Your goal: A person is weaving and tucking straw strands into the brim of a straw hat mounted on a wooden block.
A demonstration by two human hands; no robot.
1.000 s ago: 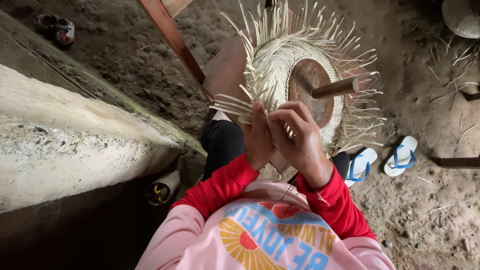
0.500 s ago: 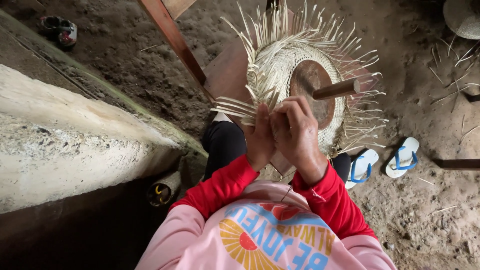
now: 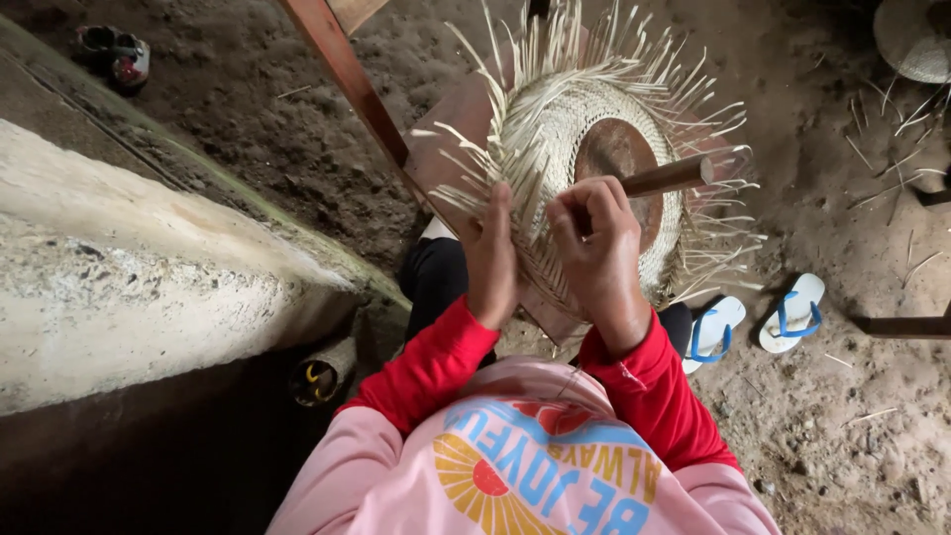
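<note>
Left hand (image 3: pixel 492 260): raised in front of the torso, red sleeve at the wrist, back of the hand toward the camera, fingers extended upward and held together. The fingertips press flat against loose straw strands; whether any strand is pinched cannot be told from this angle.

Right hand (image 3: pixel 597 248): level with the left and just beside it, fingers curled inward, knuckles up. The fingertips close on thin straw strands at the near edge of the weave.

Workpiece: a pale, round, half-woven straw hat (image 3: pixel 584 139). The centre band is tightly plaited; unwoven strands radiate outward from the whole rim. It sits over a round brown wooden block (image 3: pixel 616 163), from which a short wooden handle (image 3: pixel 669 178) projects to the right.

Position: the hat lies directly ahead of both hands, above the knees. Its near rim touches the fingers of both hands. A pair of white sandals with blue straps (image 3: pixel 758 319) lies on the dirt floor (image 3: pixel 852 416), to the right.
</note>
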